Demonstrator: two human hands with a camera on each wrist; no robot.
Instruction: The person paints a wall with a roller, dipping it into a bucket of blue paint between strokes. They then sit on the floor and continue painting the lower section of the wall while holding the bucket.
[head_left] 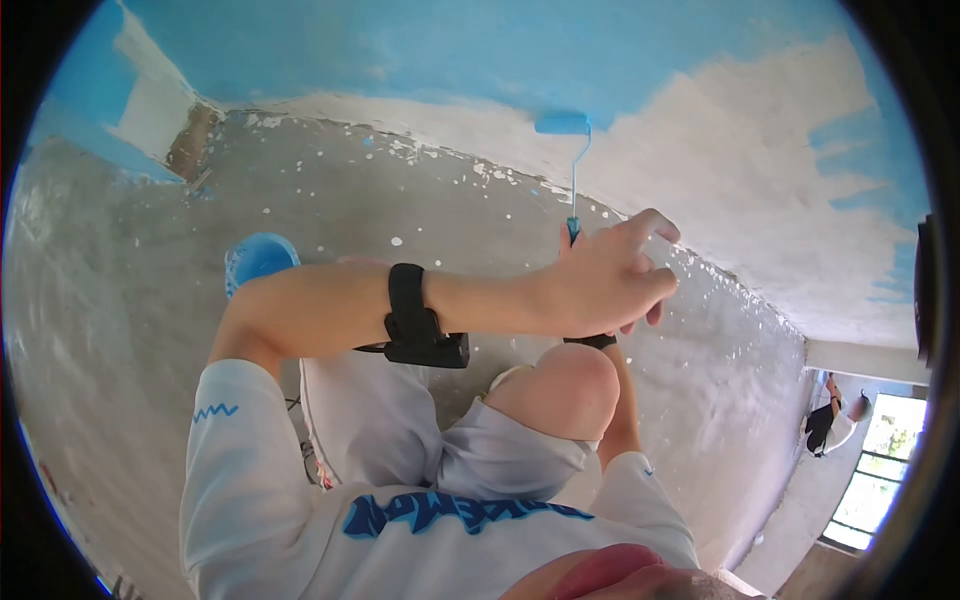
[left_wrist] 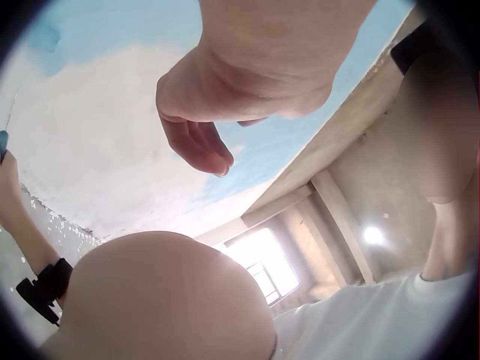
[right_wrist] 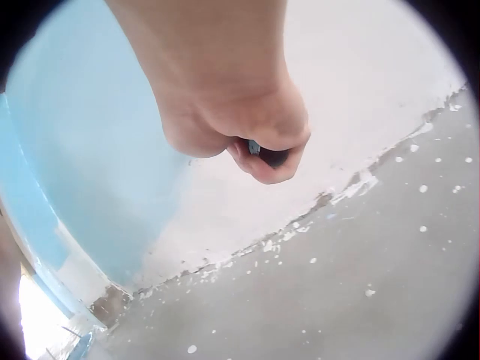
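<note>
As seen from the right wrist, curled the fingers of the right hand tight round the dark handle of the roller; could not tell how the thumb lay. Held the left hand idle just in front, fingers loosely bent and close together, pinching nothing. Set the roller's blue sleeve against the wall, low down, right at the ragged edge between fresh blue and bare white, above the spattered floor.

Probably called, for a clean pass, for a firm grip, even pressure along the whole sleeve, slow overlapping strokes into the wet edge, and care near the floor line against drips.

Counted, outward: two hands, one roller, one blue bucket on the floor well apart behind the left elbow, one more person far off beside a window.
</note>
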